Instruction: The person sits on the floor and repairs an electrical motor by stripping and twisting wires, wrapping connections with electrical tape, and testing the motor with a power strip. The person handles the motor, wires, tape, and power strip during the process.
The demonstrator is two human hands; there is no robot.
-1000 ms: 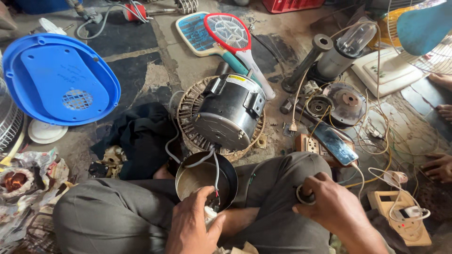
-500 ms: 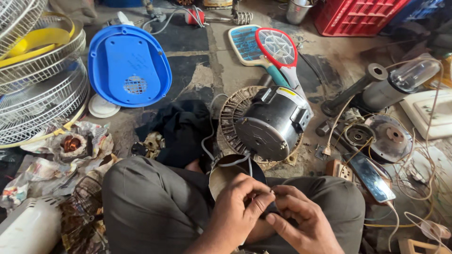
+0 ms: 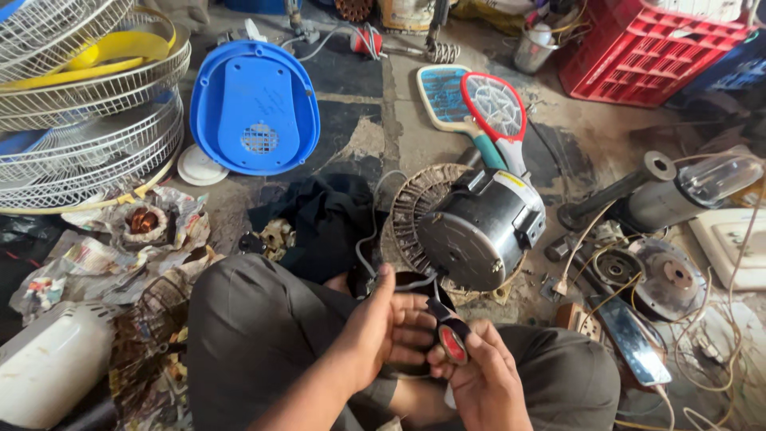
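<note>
I sit cross-legged on the floor. My right hand [image 3: 483, 383] grips a small roll of black tape with a red core [image 3: 452, 345]. My left hand [image 3: 387, 327] is closed on the grey wires [image 3: 369, 239] and the pulled-out end of the tape, right beside the roll. The wires run up to a dark, round fan motor [image 3: 477, 231] that lies on a ribbed metal disc [image 3: 411, 211] just beyond my hands. A black cloth [image 3: 327, 215] lies left of the motor.
Wire fan guards [image 3: 80, 104] are stacked at the far left, next to a blue plastic cover [image 3: 255, 108]. Two racket-shaped swatters [image 3: 487, 108], a red crate [image 3: 646, 48], a blender jug [image 3: 702, 183], loose motor parts [image 3: 654, 275] and tangled wires [image 3: 710, 335] crowd the right.
My right hand came in from the right with the tape roll and met my left hand at the wires. My view swung left and up.
</note>
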